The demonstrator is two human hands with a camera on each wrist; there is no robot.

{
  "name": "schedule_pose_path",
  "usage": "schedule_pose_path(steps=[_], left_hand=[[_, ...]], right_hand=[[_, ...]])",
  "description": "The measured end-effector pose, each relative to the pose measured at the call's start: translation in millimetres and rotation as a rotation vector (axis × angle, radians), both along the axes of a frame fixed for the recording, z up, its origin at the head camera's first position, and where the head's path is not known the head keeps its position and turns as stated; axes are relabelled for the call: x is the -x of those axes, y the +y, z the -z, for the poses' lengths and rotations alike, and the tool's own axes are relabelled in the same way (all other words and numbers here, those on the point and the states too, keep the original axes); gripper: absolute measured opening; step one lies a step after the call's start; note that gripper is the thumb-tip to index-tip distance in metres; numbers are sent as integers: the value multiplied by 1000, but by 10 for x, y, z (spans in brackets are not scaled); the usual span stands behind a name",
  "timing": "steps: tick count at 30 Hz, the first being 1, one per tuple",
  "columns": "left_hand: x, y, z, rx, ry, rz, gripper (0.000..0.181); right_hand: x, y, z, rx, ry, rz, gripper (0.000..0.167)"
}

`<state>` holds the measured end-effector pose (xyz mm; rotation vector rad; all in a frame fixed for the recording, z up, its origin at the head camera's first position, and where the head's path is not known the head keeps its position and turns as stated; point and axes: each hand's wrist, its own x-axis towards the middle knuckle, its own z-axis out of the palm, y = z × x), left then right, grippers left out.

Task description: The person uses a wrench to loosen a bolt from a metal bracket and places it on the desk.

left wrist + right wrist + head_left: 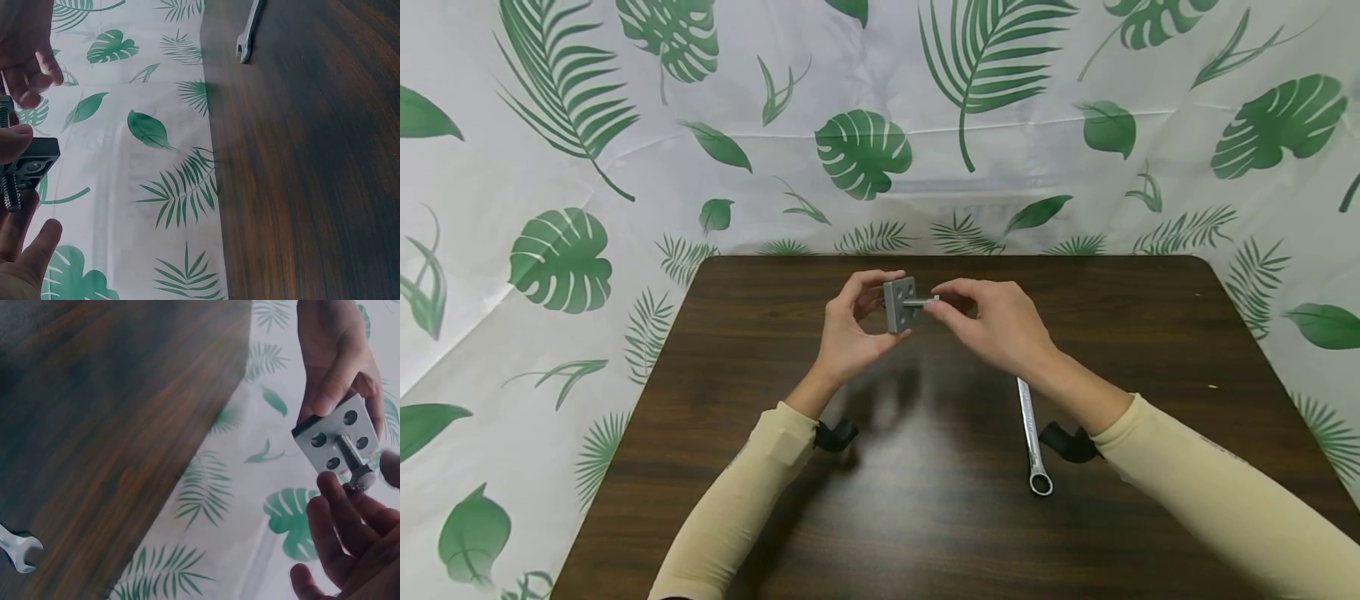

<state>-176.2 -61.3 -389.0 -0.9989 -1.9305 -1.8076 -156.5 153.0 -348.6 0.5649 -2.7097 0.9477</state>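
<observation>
My left hand [847, 333] holds a square grey metal plate [892, 307] by its edges, above the far part of the table. The plate has several round holes, which show well in the right wrist view. A hex bolt [350, 456] stands through its middle, head toward my right hand [1000, 325]. The thumb and fingers of that hand pinch around the bolt's head in the head view. In the left wrist view, bolt thread appears on both sides of the thumb at the plate. A combination wrench [1030, 433] lies on the table below my right forearm.
The dark wood-grain table [925, 517] ends at a straight far edge close behind the hands. A white sheet with green leaves [760, 167] hangs behind it and along both sides. Black wrist mounts [837, 435] stick out from both sleeves.
</observation>
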Motion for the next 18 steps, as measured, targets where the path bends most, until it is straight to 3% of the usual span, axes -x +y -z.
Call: schedule_pose_path(steps=[3,5,8,15,18], left_hand=[[0,3,-3,5,4,3,65],[0,-2,3,7,1,2,65],[5,-5,12,5,-8,1,65],[4,-14,4,6,-5,-5,66],[-3,-24,2,9,-6,-8,65]], right_hand=[[-12,8,-6,6,-26,1,27],[-5,12,-2,20,0,-38,23],[6,17,11,40,55,-93,29],[-27,-14,1,26,-41,-6,30],[-18,-17,9,25,-6,-44,24]])
